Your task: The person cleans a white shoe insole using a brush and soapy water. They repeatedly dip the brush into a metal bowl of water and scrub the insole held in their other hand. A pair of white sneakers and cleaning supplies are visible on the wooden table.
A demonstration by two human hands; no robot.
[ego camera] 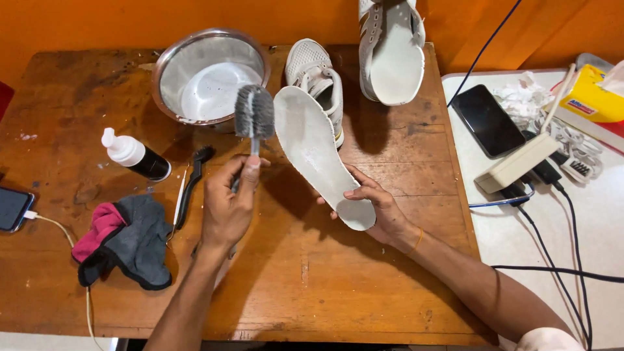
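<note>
My left hand [227,205] grips the handle of a grey round-headed brush [253,112], its bristle head raised just left of the insole's toe end. My right hand [380,211] holds a white shoe insole [312,146] by its heel end, tilted up and away from me over the wooden table [364,286]. Behind the insole a white sneaker [318,75] lies on the table. A second white sneaker [390,45] lies on its side at the far edge, sole facing me.
A steel bowl [209,71] with white liquid stands at the back. A small black bottle with a white cap [135,156], a black narrow brush [192,185] and a grey-pink cloth [127,237] lie left. A phone [13,208] charges far left. A white side table [539,214] holds another phone, cables and a tissue box.
</note>
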